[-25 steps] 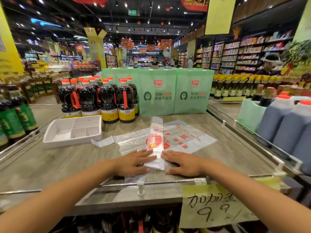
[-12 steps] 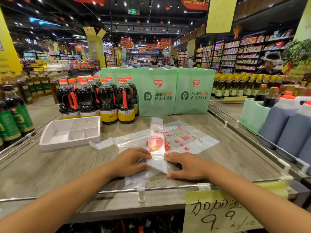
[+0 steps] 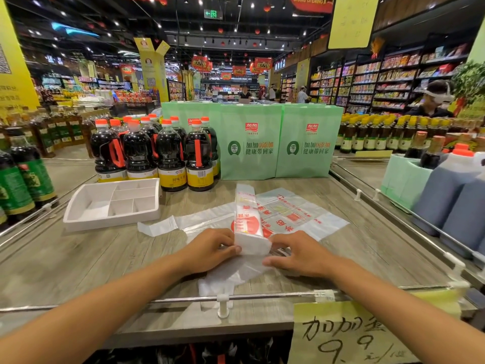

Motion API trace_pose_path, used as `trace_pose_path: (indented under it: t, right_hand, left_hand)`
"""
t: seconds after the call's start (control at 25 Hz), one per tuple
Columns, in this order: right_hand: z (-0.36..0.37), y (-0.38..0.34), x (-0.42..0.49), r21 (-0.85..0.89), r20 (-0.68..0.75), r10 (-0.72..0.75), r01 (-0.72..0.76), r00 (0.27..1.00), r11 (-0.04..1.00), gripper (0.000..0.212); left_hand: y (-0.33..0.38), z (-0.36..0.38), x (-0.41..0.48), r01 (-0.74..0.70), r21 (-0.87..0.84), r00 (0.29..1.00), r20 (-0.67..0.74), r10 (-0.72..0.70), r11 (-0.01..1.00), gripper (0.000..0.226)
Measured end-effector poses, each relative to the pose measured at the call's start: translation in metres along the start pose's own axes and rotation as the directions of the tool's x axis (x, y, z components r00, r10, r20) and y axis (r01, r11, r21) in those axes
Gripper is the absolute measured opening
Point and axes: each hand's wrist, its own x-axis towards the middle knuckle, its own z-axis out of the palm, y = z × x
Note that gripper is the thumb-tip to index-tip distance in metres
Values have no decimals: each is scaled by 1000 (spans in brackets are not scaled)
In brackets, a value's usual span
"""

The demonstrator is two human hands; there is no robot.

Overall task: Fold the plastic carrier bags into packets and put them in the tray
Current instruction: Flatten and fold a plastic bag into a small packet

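A white carrier bag folded into a long narrow strip lies lengthwise on the wooden counter, its near end turned up into a fold. My left hand pinches that folded end from the left. My right hand lies flat beside it on the right, fingers touching the fold. Beneath the strip, flat translucent carrier bags with red print are spread out. A white divided tray sits to the left, with nothing in it.
Dark sauce bottles and green paper bags stand at the back of the counter. A metal rail runs along the near edge, with a handwritten price sign. Large jugs stand at right.
The near end of the strip has been lifted and folded forward over itself. Both hands moved in closer around it.
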Motion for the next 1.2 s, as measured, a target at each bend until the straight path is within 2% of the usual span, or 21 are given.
trace_pose_path:
  t: [0.12,0.24,0.4,0.48,0.52,0.6,0.72,0.84,1.04,1.2]
  right_hand:
    - [2,8,7,97,-58,31,-25,998,995,25]
    - [-2,7,21,198,-96,137,-116,986,973,14]
    - [-1,5,39,350,-58,306,-267,950,898,16]
    - [3,8,44,370,-60,347,-302,936,879,24]
    - [5,9,46,388,-63,353,-303,934,871,28]
    - [9,11,47,401,-73,340,-285,937,871,37]
    - [16,16,47,283,-122,297,-253,947,925,47]
    - [20,18,47,126,-153,244,-226,958,966,48]
    - [20,19,47,-67,-120,197,-206,973,976,45]
    - [20,21,48,-225,-33,203,-205,979,953,46]
  left_hand:
    - [2,-7,11,112,-21,992,56,-111,993,35]
    - [0,-10,23,229,-22,971,73,-227,973,39]
    - [-6,4,25,273,-127,958,-57,-282,954,13]
    - [-5,7,24,301,-248,940,-83,-330,921,57]
    - [-7,8,24,309,-267,937,-81,-340,913,70]
    - [-11,13,25,306,-205,941,-85,-328,930,73]
    - [-14,16,25,284,113,957,-92,-274,952,68]
    - [-14,17,24,265,348,963,-56,-262,899,64]
    - [-12,18,21,183,457,961,102,-256,870,64]
    - [-15,19,22,178,449,952,145,-268,876,68]
